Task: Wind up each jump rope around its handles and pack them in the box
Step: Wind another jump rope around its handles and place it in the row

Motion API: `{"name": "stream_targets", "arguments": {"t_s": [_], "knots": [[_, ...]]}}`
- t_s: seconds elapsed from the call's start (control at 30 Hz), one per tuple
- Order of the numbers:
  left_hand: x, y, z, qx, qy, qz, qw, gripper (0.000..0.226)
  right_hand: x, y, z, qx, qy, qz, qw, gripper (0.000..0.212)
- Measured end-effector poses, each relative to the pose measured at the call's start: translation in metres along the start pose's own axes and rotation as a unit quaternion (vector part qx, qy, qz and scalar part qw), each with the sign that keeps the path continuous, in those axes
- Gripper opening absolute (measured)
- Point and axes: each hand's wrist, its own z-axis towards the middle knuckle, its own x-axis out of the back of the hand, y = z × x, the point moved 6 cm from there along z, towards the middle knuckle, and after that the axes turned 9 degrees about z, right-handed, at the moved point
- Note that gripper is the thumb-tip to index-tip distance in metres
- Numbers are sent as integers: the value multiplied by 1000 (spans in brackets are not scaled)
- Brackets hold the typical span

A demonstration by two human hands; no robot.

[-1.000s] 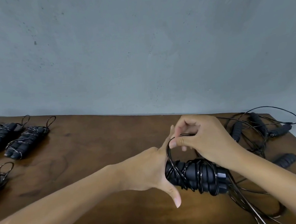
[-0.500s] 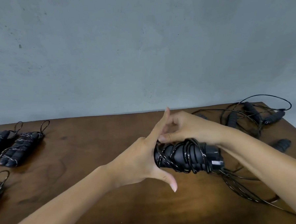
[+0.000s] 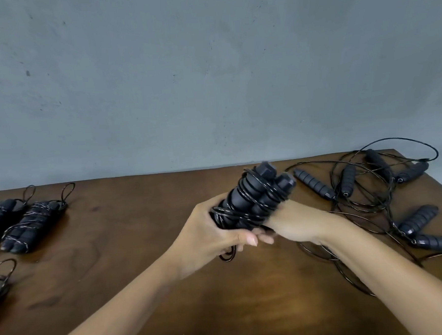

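Spanning the lower half of the view, a dark brown wooden table (image 3: 144, 286) stands against a grey plaster wall (image 3: 184, 79). On its right side lies a loose tangle of black jump ropes with ribbed handles (image 3: 364, 185), cords looping over one another and handles pointing different ways. On the left side lie wound black rope bundles (image 3: 29, 226), side by side, their long axes running from near left to far right, small cord loops at their far ends; another bundle is cut off by the left edge.

Above the table's middle, both hands hold a pair of black ribbed handles wrapped in thin black cord (image 3: 252, 201). Its long axis tilts up and away to the right, capped ends toward the wall, lower end buried in the grip. The left hand (image 3: 205, 237) is closed around the lower end, thumb across the front. The right hand (image 3: 294, 222) presses against the bundle's right side; how far its fingers curl is hidden. A small cord loop hangs beneath the left hand.
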Motion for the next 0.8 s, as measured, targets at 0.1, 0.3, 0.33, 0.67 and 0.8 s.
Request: {"name": "stream_targets", "arguments": {"t_s": [0.1, 0.3, 0.33, 0.67, 0.8], "knots": [[4, -9, -1, -2, 22, -49, 999, 35, -10, -21, -16, 50, 31, 48, 997, 41], [3, -33, -2, 46, 85, -86, 992, 58, -17, -3, -23, 33, 105, 34, 993, 33], [3, -38, -2, 57, 97, -97, 989, 59, -18, 0, -24, 34, 117, 39, 992, 30], [-32, -66, -2, 204, 38, -261, 943, 59, -35, 27, -30, 53, 307, 88, 946, 33], [-40, -67, -7, 240, -42, -371, 896, 72, -33, 33, -36, 62, 302, 131, 942, 32]]}}
